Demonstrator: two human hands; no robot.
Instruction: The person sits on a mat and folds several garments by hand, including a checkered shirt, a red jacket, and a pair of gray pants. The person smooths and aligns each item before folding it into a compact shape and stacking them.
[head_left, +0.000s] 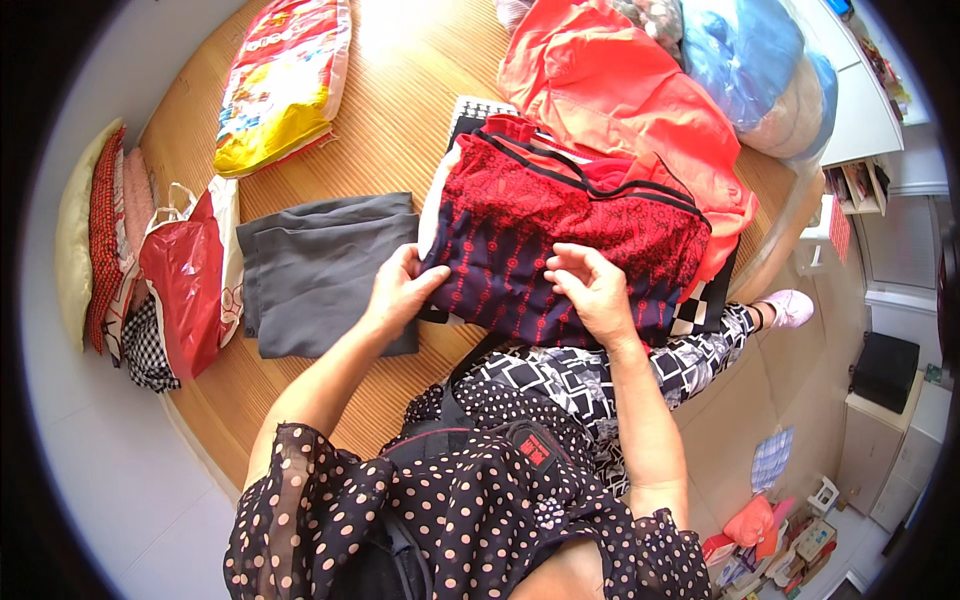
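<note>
A folded red and navy patterned garment (pixel 585 215) with black trim lies on a stack of clothes in front of me. At its left edge, my left hand (pixel 400 292) is closed, with the thumb on top of the cloth. My right hand (pixel 597 295) is over the garment's lower middle, its fingers loosely bent and apart, holding nothing. Whether its fingertips touch the cloth is hard to see. Left of the stack lies a folded grey garment (pixel 330 270). Behind the patterned one spreads a coral-coloured garment (pixel 620 90).
A red and white plastic bag (pixel 190 285) stands at the left by several cushions (pixel 95 240). Farther back on the wooden surface (pixel 410 90) lies a red and yellow package (pixel 285 90). Blue-tinted plastic bags (pixel 755 75) sit at the far right.
</note>
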